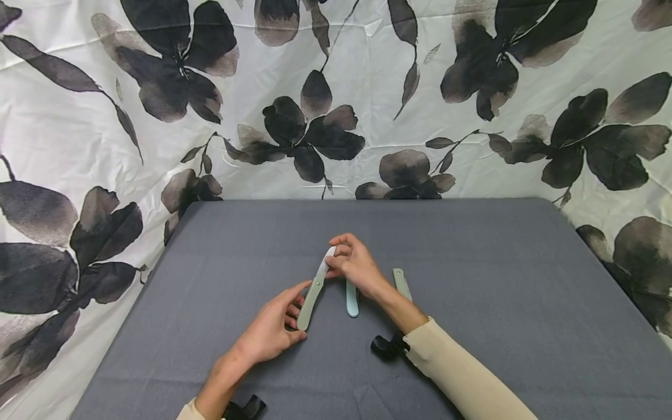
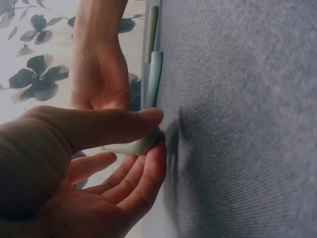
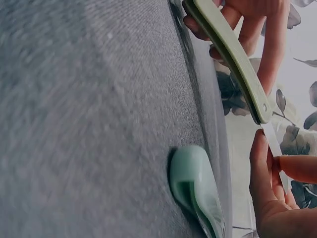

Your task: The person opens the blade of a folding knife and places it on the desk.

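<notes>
A folding knife with a sage green handle (image 1: 312, 303) and a white blade (image 1: 324, 266) is held between both hands, unfolded. My left hand (image 1: 270, 328) grips the handle near its butt end, thumb on one side and fingers on the other. Thumb and fingers of my right hand (image 1: 358, 269) pinch the blade, as the right wrist view shows at close range on the blade (image 3: 273, 141). Below the right hand a light blue folding knife (image 1: 352, 302) lies on the table, its upper part hidden. Another green-handled knife (image 1: 400, 281) lies to the right, partly behind the right forearm.
A grey cloth covers the table (image 1: 472, 251), whose far edge meets a white curtain (image 1: 378, 76) with dark printed flowers. Black wrist mounts (image 1: 387, 348) sit by both forearms, close over the cloth.
</notes>
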Tool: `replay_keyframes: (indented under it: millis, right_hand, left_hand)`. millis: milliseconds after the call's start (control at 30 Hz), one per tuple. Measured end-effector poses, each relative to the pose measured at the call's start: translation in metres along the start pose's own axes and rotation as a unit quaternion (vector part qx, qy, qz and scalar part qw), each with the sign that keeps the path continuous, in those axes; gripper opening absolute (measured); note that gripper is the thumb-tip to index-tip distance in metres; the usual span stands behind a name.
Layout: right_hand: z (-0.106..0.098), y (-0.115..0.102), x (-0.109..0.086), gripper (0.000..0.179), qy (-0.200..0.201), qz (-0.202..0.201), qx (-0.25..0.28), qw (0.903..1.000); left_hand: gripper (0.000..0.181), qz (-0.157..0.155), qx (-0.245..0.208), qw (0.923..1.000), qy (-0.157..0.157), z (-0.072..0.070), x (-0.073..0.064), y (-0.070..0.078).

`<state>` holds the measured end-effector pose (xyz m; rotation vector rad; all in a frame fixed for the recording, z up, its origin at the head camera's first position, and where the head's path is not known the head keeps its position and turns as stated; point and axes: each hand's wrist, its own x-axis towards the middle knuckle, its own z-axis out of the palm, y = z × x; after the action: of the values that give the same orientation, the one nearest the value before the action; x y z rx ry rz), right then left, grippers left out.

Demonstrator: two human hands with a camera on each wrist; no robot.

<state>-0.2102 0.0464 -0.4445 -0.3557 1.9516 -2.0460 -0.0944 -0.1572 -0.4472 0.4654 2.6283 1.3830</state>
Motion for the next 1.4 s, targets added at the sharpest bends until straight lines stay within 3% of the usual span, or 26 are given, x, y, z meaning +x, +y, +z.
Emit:
replay_keyframes:
  millis: [367,600,833,1133,1400]
  right_hand:
    - [0.008,0.004,0.009,0.041,0.044,0.006,0.009,0.9989]
    - [0.008,0.005,0.013,0.042,0.036,0.011,-0.002,0.9993]
    - [0.007,0.004,0.012,0.037,0.016,-0.005,-0.104,0.9945]
    - [0.011,-0.002,0.012,0.035,0.004,-0.021,-0.234,0.9721]
    - [0.012,0.000,0.016,0.041,-0.012,-0.009,-0.299,0.9542]
  left_hand:
    - [0.093,-0.005,0.031,0.9992,0.025,0.003,0.003,0.004]
    - [0.091,-0.004,0.061,0.9976,0.035,0.004,0.003,0.004]
    - [0.088,-0.010,0.071,0.9964,0.045,0.004,0.001,0.003]
    - [0.088,-0.038,0.105,0.9910,0.074,0.006,0.002,0.002]
    - [0.087,-0.061,0.110,0.9898,0.067,0.006,0.005,0.000]
